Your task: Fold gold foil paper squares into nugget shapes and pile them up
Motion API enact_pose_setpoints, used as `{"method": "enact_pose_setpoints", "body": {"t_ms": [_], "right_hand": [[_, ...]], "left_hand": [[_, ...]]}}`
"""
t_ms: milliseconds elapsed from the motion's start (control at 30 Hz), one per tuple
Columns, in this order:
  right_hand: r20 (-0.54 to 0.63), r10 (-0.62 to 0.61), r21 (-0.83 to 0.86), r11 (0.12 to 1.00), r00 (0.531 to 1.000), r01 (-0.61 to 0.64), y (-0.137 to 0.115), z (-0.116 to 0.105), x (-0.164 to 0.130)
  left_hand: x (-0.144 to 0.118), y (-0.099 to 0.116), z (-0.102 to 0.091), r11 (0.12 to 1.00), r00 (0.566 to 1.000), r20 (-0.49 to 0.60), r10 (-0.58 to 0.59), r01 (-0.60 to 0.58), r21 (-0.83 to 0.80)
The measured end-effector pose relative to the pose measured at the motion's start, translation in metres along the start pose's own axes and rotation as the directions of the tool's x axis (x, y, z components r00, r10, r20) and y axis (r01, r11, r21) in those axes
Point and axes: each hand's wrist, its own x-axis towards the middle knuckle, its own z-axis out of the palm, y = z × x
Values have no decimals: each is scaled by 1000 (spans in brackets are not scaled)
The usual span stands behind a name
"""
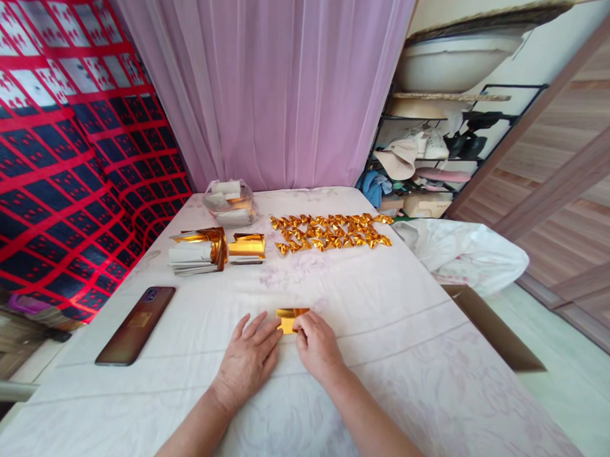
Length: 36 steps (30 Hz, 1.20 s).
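Lighting is bright and diffuse across the desk; the checked cloth appears backlit at upper left. Shadows are soft. The gold foil sheet shows glare. Wide-angle distortion slants the wood-panelled door.

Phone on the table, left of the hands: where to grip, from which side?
Probably pinch the phone across its long edges near mid-length, from above, with the left hand, which is nearer. It lies flat, camera side up, so its narrow width offers the shorter span.
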Motion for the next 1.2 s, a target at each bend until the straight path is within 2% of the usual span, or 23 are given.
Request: {"method": "enact_pose_setpoints", "body": {"t_ms": [233, 433, 600, 733, 900, 1200], "right_hand": [[14, -3, -18, 1000, 1000, 3, 1, 0, 0], [67, -39, -32, 999, 997, 41, -9, -11, -4], [159, -53, -124, 990, 986, 73, -23, -22, -8], [214, -5, -262, 963, 977, 62, -26, -22, -9], [189, 25, -378, 924, 982, 49, -24, -18, -16], [101, 99, -474, 880, 990, -40, -14, -36, -26]], "left_hand": [[0, 0, 1, 1000, 1000, 28, 10, -9, -28], [1, 2, -3, 1000, 999, 24, 24, -24, -8], [1, 4, -1, 1000, 1000, -2, 15, -15, -12], [0, 6, 5, 999, 998, -63, -19, 16, -45], [0, 7, 6, 998, 997, -64, -43, 40, -57], [1, 9, 3, 995, 997, -55, -62, 57, -81]]}}
